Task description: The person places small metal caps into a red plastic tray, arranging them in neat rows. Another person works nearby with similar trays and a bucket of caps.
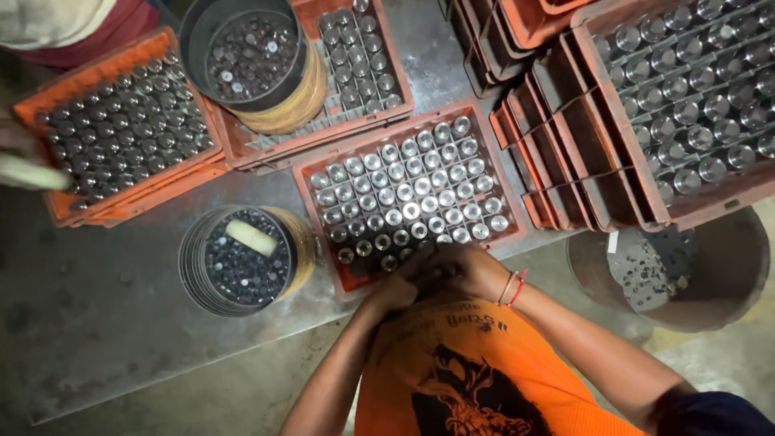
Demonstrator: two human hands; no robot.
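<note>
Head view, looking straight down: a person in an orange shirt [476,379] leans over a grey metal worktop [97,323]. At its middle sits an orange crate [517,230] packed with rows of upright shiny metal cylinders [412,190].

Both hands meet at the near edge of this crate. The left hand [395,289] and the right hand [468,270] press together, fingers curled inward over the crate's front row. Whether they grip a cylinder cannot be told; the fingers hide it. Red thread bands [512,287] circle the right wrist.

Left of the crate stands a round tin [242,260] of small dark parts with a pale stick lying on top. Beyond it lies another filled orange crate [121,125]. Right of the central crate, stacked crates [686,97] hold more cylinders, above a brown bowl [726,266].
</note>
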